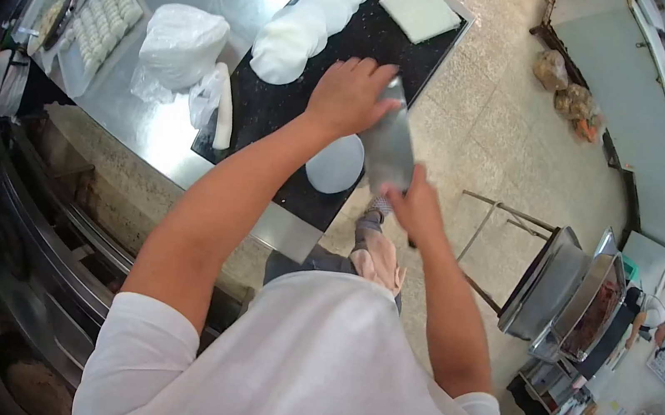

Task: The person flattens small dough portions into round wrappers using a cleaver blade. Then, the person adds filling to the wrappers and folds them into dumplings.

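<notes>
My right hand (416, 208) is closed at the near end of a broad metal cleaver (392, 144), whose dark handle end shows below the fist. At the far end of the blade, my left hand (354, 97) has its thumb and fingers closed around the metal. The cleaver is held over the right edge of the black board (278, 112). Just left of the blade, a single round dough wrapper (335, 164) lies flat on the board. Farther up, a row of overlapping round wrappers (315, 20) stretches away from my left hand.
A folded white square (421, 13) lies at the board's far right corner. Left are a dough roll (224, 109), a white plastic bag (184, 41) and a tray of dumplings (103, 24). Metal pans (564, 297) stand right, beyond the tiled floor. Other people are at the far right.
</notes>
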The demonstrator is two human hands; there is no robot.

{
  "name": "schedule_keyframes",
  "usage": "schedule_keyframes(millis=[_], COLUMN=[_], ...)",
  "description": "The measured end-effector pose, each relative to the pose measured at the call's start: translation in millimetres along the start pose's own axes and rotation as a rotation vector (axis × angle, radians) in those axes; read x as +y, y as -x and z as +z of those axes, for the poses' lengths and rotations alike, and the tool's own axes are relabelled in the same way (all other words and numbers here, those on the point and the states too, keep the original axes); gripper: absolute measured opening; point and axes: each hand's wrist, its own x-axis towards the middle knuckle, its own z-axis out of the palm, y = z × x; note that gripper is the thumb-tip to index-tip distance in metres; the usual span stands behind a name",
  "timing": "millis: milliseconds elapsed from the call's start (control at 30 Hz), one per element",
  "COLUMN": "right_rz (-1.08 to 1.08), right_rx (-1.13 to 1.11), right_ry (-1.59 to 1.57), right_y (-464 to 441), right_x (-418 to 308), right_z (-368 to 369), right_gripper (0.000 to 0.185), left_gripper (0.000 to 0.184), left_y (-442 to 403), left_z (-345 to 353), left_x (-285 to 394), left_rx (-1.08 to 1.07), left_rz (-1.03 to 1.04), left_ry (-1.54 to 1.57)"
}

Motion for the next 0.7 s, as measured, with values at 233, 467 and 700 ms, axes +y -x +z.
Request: schedule_keyframes(millis=[233, 467, 700], right_rz=[0.070, -0.047, -0.359], right_rx=[-0.155, -0.039, -0.433], right_ry=[0.001, 0.102, 0.104], right_y=[130, 6, -15], right_x=[31, -11, -18], right_z=[14, -18, 28], right_gripper=[0.051, 0.032, 0.048], left_gripper=[0.043, 0.033, 0.027], left_y=[96, 120, 143], left_z=[0, 19, -11], left_x=[-20, -9, 15], left_rx=[-0.164, 0.190, 0.225], left_rz=[-0.342, -0.404, -0.504], left_ry=[0.518, 0.567, 0.686])
